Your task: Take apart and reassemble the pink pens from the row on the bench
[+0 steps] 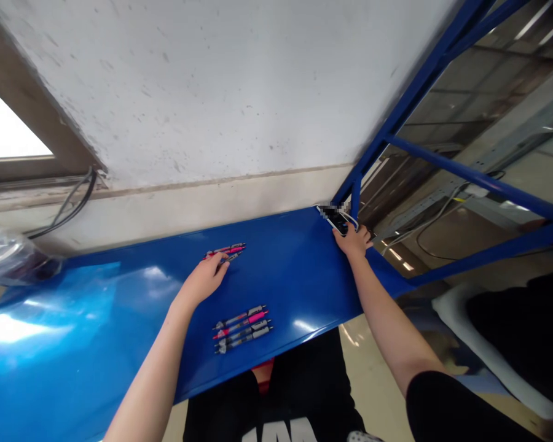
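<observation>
My left hand (207, 277) is at a small group of pens (236, 248) lying towards the back of the blue table. Its thumb and fingers curl about the near grey pen (234, 256); the fingers hide part of the group. Closer to me, several click pens (243, 329) lie side by side in a row, grey ones and a pink one, with clear lower barrels. At the table's far right corner my right hand (354, 240) rests with fingers spread, its thumb side touching a phone (334, 220) with a dark screen and a white edge.
The glossy blue table (299, 270) runs along a white wall (239, 92). A blue metal frame (382, 147) rises at the right. A white cable (351, 220) lies by the phone. At the left are a clear plastic bag (13, 255) and black cables (80, 199) below a window.
</observation>
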The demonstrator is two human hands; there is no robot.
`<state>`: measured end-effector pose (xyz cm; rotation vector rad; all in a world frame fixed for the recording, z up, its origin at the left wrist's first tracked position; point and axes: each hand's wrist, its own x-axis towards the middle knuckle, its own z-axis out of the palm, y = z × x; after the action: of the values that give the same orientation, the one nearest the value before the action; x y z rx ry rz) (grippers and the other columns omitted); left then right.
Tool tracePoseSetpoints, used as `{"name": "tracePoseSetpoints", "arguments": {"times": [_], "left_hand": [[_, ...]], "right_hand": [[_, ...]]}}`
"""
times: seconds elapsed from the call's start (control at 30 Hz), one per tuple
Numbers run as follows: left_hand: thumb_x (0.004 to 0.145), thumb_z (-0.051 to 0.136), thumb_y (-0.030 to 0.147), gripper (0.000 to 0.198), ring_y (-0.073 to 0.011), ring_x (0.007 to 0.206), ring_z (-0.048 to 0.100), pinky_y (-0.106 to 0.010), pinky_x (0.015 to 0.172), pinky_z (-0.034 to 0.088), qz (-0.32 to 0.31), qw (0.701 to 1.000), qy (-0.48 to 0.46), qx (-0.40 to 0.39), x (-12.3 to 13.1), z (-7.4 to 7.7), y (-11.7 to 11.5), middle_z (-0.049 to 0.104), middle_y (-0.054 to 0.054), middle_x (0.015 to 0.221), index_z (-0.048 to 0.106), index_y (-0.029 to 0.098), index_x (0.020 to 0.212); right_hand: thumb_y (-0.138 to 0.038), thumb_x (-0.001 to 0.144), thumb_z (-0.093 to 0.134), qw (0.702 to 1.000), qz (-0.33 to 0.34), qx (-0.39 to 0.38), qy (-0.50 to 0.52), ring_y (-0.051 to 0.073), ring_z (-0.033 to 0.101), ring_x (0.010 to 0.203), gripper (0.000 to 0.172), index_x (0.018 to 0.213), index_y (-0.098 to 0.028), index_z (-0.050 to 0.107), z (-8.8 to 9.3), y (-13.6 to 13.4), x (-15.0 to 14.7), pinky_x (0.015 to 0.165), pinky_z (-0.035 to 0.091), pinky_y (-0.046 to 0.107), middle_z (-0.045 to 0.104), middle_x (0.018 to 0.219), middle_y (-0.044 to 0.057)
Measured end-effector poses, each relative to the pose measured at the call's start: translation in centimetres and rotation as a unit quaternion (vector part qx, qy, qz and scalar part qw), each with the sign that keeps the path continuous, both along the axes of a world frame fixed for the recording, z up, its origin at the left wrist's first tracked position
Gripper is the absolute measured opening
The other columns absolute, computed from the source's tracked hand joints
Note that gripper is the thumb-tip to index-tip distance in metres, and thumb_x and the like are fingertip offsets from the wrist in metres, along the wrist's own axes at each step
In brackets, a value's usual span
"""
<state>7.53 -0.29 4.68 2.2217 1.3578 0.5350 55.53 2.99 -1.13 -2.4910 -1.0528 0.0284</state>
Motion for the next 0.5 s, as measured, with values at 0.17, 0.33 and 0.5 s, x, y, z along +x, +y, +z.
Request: {"name": "tracePoseSetpoints", "arguments": {"times": [0.17, 0.33, 0.5], "left_hand": [[0.098, 0.044, 0.033, 0.031, -0.0273, 0.093, 0.069, -0.036, 0.082, 0.049, -0.008, 1.000, 0.012, 0.020, -0.2, 0.1, 0.1, 0.075, -0.010, 0.101, 0.072, 0.019, 0.099], [0.097, 0.050, 0.032, 0.028, -0.0256, 0.094, 0.070, -0.036, 0.085, 0.050, -0.033, 0.999, -0.011, 0.039, 0.6, -0.4, 0.0, 0.076, -0.009, 0.105, 0.072, 0.018, 0.108], [0.098, 0.050, 0.031, 0.027, -0.0238, 0.089, 0.070, -0.034, 0.081, 0.050, -0.035, 0.998, -0.040, 0.037, 1.5, -1.4, -0.2, 0.076, -0.009, 0.103, 0.072, 0.017, 0.107]], "right_hand": [[-0.052, 0.087, 0.054, 0.973, 0.110, 0.201, -0.025, 0.038, 0.048, 0.125, 0.057, 0.130, -0.014, 0.055, 1.2, -0.4, -4.7, 0.102, 0.036, 0.056, 0.053, 0.134, 0.024], [-0.052, 0.094, 0.044, 0.830, 0.438, 0.076, 0.338, 0.018, 0.063, 0.066, 0.044, 0.099, -0.015, 0.068, 2.5, -0.5, -16.7, 0.066, 0.050, 0.029, 0.070, 0.079, 0.008], [-0.052, 0.094, 0.052, 0.706, 0.602, -0.034, 0.372, 0.012, 0.054, 0.052, 0.048, 0.064, -0.016, 0.063, 3.7, 0.0, -25.4, 0.058, 0.042, 0.024, 0.061, 0.057, 0.001]]}}
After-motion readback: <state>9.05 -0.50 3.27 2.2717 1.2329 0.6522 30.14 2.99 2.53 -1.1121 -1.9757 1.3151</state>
